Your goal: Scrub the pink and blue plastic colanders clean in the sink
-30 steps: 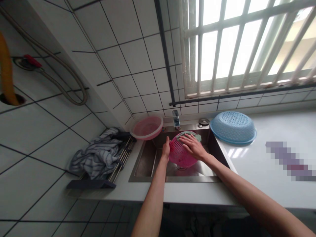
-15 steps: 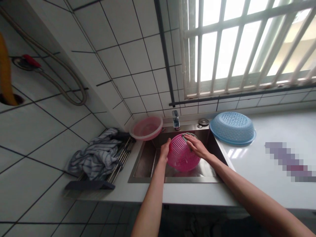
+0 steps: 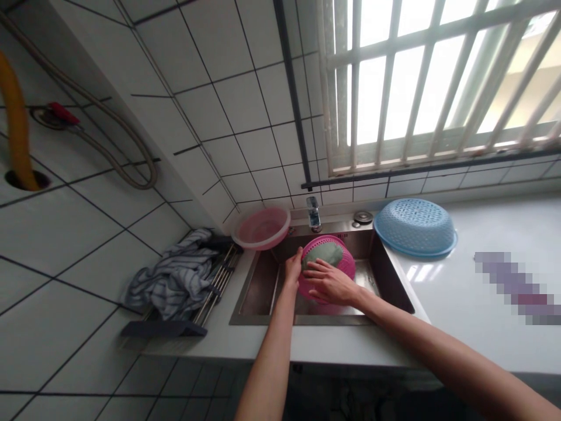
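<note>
A pink colander (image 3: 348, 266), tilted, sits within the sink (image 3: 256, 286) in the lower middle of the frame. A green cloth (image 3: 326, 254) lies against its inside, toward the top. The left hand (image 3: 293, 267) grips the colander's left edge, thumb up by the rim; its other fingers are mostly hidden. The right hand (image 3: 331, 283) is open, fingers spread over the cloth's lower part, and hides much of the colander's lower side; how firmly it presses cannot be told. The 2 forearms run off the bottom and right edges.

Behind the sink stand a faucet (image 3: 313, 211) and, to its right, a small round metal piece (image 3: 363, 217). A pink basin (image 3: 263, 228) sits at the sink's upper left corner; a blue basket (image 3: 414, 225) rests upside down on the counter (image 3: 473, 345) to the right. At the right edge, a pixelated patch (image 3: 517, 289) masks an object, so any label there is unreadable.

At lower left, a striped cloth (image 3: 175, 275) lies bunched on a metal rack (image 3: 214, 286). A yellow pipe (image 3: 20, 134) is cut off at far left. Glare washes out the view through the barred window (image 3: 414, 88), upper right.
</note>
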The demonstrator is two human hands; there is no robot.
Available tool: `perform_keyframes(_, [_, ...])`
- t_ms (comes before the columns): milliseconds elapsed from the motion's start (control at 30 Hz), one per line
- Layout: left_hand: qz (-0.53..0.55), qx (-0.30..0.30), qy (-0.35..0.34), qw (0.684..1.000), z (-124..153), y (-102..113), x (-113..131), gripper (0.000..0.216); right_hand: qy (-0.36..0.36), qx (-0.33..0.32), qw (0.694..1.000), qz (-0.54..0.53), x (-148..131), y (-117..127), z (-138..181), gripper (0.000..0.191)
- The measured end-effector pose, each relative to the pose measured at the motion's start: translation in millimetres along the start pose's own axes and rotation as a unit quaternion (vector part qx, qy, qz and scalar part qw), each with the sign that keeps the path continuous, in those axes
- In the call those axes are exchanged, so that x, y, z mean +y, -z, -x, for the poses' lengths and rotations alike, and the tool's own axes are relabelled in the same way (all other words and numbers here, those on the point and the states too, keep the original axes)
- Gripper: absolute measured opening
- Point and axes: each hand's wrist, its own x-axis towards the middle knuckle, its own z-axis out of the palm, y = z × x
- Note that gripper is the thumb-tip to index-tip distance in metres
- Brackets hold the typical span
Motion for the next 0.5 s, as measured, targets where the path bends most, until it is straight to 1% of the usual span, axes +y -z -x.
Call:
perform_keyframes(67, [-0.013,-0.007,-0.010,1.000,0,-1,1,0.074,-0.010,0.006,1.000,-0.001,11,1,2,0.038])
perform_keyframes(100, [-0.015,-0.015,-0.009,1.000,0,-1,1,0.074,-0.032,0.020,0.999,0.001,20,2,5,0.039])
perform_keyframes(200, [-0.006,-0.042,0.012,0.999,-1,-4,-1,0.073,-0.139,0.077,0.987,0.019,48,9,17,0.046])
perform_keyframes(267, [0.010,-0.064,0.026,0.998,-2,-6,-3,0.071,-0.166,0.090,0.982,0.024,58,12,23,0.050])
perform_keyframes(333, [0.023,-0.086,0.035,0.995,-2,-7,-5,0.069,-0.149,0.078,0.985,0.031,53,13,24,0.049])
perform_keyframes(433, [0.024,-0.101,0.039,0.994,-2,-9,-6,0.070,-0.073,0.041,0.996,0.032,31,9,14,0.043])
perform_keyframes(500, [0.017,-0.099,0.038,0.994,-1,-8,-6,0.071,-0.032,0.025,0.999,0.024,19,6,6,0.040])
